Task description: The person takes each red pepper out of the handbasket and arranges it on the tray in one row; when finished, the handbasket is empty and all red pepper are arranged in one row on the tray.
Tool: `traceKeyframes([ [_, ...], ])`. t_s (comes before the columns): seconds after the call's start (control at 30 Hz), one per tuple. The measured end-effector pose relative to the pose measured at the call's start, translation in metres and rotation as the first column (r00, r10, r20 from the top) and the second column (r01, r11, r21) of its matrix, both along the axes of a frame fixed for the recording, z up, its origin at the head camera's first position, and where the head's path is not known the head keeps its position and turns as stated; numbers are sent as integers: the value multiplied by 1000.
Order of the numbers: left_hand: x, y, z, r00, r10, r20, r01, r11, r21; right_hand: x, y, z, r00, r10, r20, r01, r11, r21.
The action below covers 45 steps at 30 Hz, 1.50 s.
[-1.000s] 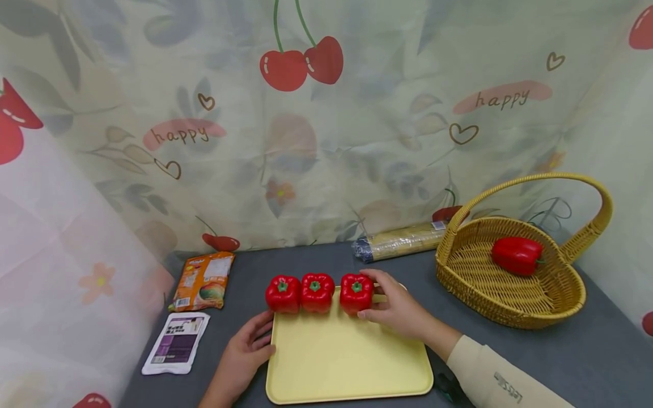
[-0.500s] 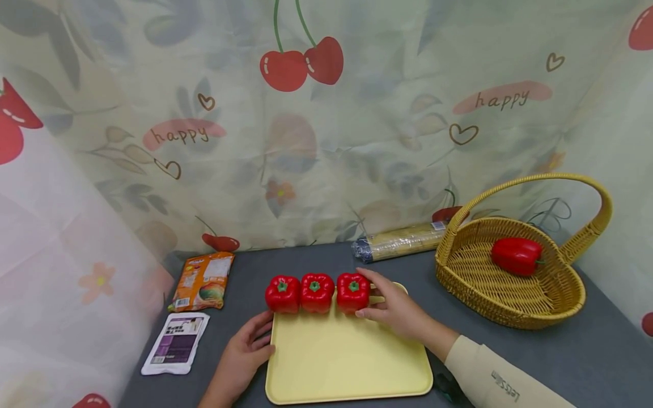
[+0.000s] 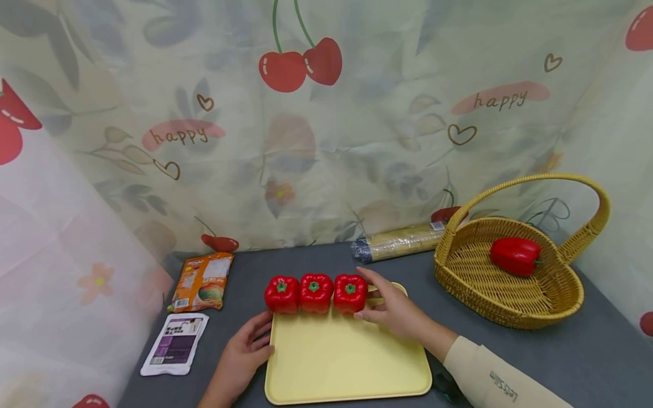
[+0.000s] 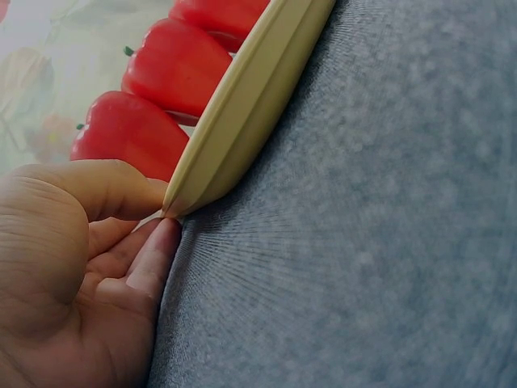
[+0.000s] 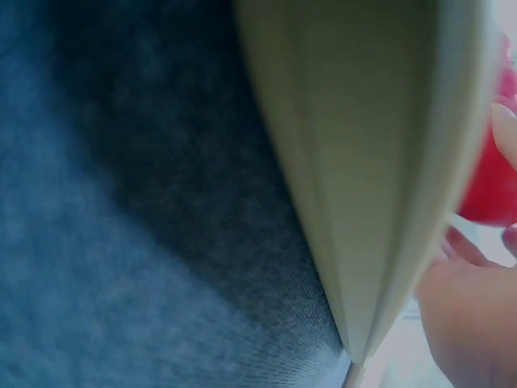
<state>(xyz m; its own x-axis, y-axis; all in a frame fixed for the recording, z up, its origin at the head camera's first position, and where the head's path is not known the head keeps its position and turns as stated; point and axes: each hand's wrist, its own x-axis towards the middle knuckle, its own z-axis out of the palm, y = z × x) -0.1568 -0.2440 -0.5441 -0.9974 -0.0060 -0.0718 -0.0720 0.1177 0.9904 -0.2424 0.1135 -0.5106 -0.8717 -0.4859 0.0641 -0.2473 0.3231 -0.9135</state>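
Three red bell peppers stand in a row along the far edge of a pale yellow tray (image 3: 347,362), green stems up. My right hand (image 3: 395,310) holds the right-hand bell pepper (image 3: 350,293), thumb at its near side and fingers at its far right. That pepper now sits close beside the middle bell pepper (image 3: 316,293). The left bell pepper (image 3: 282,294) touches the middle one. At the tray's left edge my left hand (image 3: 243,354) pinches the rim between thumb and fingertips, as the left wrist view shows. The right wrist view shows mostly the tray's side (image 5: 363,162).
To the right, a wicker basket (image 3: 510,317) with a tall handle holds another red bell pepper (image 3: 516,256). A wrapped rolled mat (image 3: 403,242) lies at the back. An orange packet (image 3: 201,282) and a white-and-purple packet (image 3: 175,344) lie on the left. A patterned curtain (image 3: 326,170) hangs behind.
My right hand has slid the right-hand pepper a little leftward, narrowing the gap to the middle pepper. The left hand has stayed at the tray's edge.
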Motion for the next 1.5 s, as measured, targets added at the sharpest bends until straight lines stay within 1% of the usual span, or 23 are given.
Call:
traceKeyframes([
  [0.23, 0, -1, 0, 1000, 0, -6, 0, 1000, -3, -1, 5, -4, 1000, -25, -5, 25, 1000, 4],
  [0.57, 0, -1, -2, 1000, -5, -8, 5, 1000, 11, 2, 12, 4, 997, -77, -31, 76, 997, -29],
  [0.73, 0, -1, -1, 1000, -5, -9, 5, 1000, 6, 4, 19, 14, 995, -85, -55, 82, 995, -60],
  [0.87, 1, -1, -1, 1000, -5, -9, 5, 1000, 2, 5, 29, 25, 990, -103, -100, 94, 992, -84],
  [1.0, 1, -1, 0, 1000, -3, -1, 3, 1000, 3, 6, 42, 37, 983, -115, -143, 94, 985, -145],
  [1.13, 1, -1, 0, 1000, -1, 13, 1, 1000, 0, 8, 57, 46, 978, -110, -175, 70, 973, -221],
  [1.27, 1, 0, 1, 1000, 2, 19, -2, 1000, -1, 10, 72, 52, 969, -123, -214, 65, 963, -261],
  [1.4, 0, -1, 0, 1000, 2, 16, -2, 1000, 1, 13, 87, 58, 954, -148, -261, 69, 955, -289],
  [1.5, 0, -1, -1, 1000, 0, 10, 0, 1000, 2, 14, 99, 61, 948, -153, -279, 54, 942, -331],
])
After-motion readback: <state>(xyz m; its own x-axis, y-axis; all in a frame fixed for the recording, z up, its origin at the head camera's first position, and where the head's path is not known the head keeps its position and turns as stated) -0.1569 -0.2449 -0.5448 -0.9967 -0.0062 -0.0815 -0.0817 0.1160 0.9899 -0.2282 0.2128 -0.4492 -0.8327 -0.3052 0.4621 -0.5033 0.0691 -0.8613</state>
